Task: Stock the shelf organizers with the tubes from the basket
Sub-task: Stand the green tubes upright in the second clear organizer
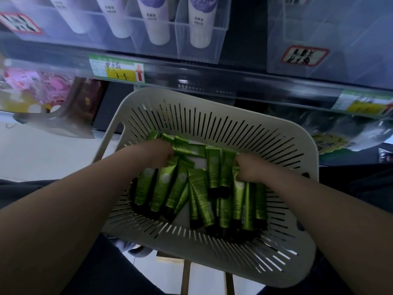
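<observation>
Bare forearms reach into a pale slotted basket (148, 93), where green tubes (200, 194) lie heaped on its floor. Most have their long axes running near to far, black caps toward the person and flat crimped ends toward the shelf, while a few at the far side lie crosswise. The left hand (157, 152) curls over crimped ends on the left; the right hand (249, 169) clutches those on the right. Clear shelf organizers (197, 50) above hold white tubes (158, 22).
</observation>
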A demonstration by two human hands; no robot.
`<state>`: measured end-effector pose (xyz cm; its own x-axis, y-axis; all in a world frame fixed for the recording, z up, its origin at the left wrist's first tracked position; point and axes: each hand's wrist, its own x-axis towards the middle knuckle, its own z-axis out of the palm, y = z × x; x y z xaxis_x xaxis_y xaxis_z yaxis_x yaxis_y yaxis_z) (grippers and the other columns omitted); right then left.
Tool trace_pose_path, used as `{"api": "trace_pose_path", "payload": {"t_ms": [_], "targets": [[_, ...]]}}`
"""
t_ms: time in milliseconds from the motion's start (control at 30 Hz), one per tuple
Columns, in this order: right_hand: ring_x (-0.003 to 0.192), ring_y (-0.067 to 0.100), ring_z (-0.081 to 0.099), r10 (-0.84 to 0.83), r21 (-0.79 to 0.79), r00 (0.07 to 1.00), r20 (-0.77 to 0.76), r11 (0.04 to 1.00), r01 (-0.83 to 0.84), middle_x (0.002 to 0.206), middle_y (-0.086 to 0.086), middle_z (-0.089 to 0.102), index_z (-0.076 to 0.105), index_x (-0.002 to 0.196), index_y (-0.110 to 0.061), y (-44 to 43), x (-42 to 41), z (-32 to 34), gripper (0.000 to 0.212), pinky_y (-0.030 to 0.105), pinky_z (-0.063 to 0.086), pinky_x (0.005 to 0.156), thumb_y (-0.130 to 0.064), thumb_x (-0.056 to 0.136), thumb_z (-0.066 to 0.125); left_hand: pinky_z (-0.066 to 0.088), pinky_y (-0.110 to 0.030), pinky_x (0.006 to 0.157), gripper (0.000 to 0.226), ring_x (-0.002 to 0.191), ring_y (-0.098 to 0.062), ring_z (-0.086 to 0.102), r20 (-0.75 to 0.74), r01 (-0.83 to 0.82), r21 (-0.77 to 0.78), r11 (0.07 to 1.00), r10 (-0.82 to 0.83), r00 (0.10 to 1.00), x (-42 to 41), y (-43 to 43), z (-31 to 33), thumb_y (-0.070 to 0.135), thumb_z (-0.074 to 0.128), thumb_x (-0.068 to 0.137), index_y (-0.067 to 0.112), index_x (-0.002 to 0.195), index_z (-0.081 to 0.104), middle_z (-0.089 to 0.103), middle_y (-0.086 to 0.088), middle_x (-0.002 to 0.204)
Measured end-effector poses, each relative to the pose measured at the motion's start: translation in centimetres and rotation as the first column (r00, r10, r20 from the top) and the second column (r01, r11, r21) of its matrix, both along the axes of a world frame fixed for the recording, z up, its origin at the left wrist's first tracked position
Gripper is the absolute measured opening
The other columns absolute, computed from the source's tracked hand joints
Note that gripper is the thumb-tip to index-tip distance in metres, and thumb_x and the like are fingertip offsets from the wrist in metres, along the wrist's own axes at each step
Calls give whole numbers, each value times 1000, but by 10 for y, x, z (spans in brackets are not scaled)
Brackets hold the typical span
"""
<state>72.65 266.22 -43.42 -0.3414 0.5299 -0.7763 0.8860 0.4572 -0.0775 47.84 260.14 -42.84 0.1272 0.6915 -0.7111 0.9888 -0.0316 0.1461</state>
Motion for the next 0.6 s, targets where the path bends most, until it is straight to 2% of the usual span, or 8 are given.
{"api": "trace_pose_path", "payload": {"t_ms": [100,233,400,600], "targets": [[94,22,60,-10,26,999,-49,1000,11,110,10,61,61,114,-6,0,1,1,31,26,47,69,-12,84,62,42,-27,76,22,97,-25,59,36,-37,21,999,37,999,-1,0,4,18,50,92,10,106,65,64,-11,107],[105,20,55,-43,30,990,-138,998,47,127,7,54,51,132,-11,-2,1,7,48,22,44,74,-11,85,62,42,-26,75,22,93,-23,59,69,-52,59,997,47,996,-2,-2,11,18,49,92,12,105,66,65,-9,103],[103,21,57,-74,59,975,-208,994,88,119,8,60,58,123,-10,-8,0,16,40,34,51,87,-13,84,65,37,-24,71,21,82,-15,51,100,-64,153,986,49,994,-2,-6,24,19,48,92,14,102,66,64,-4,98],[99,17,57,-70,42,946,-316,995,88,111,2,62,62,115,-18,-18,2,32,34,35,52,86,-16,82,67,35,-25,68,20,79,-15,52,129,-41,238,971,10,992,5,-9,41,20,48,92,14,99,66,62,-2,90]]}}
